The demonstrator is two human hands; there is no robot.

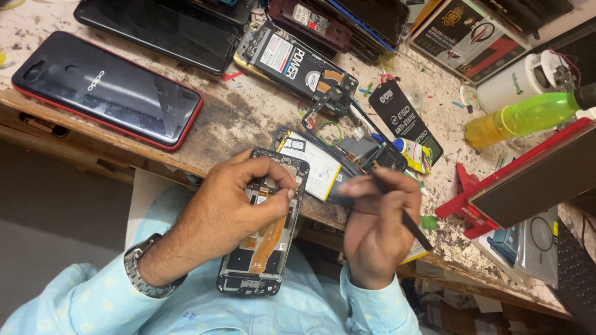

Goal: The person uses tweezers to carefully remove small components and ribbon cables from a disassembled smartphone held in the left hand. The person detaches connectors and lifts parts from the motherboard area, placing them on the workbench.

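Behind hands | red-edged phone (108, 90) | opened phone (292, 59) (battery showing) | green bottle (528, 116)

1. A worn wooden workbench (236, 118) fills the upper part of the view, its top scratched, stained and speckled with paint-like marks.
2. Its front edge (81, 133) runs diagonally from upper left to lower right.
3. Below the bench at left lies a plain grey floor (56, 211).
4. Light is even and bright, with soft reflections on glossy surfaces.
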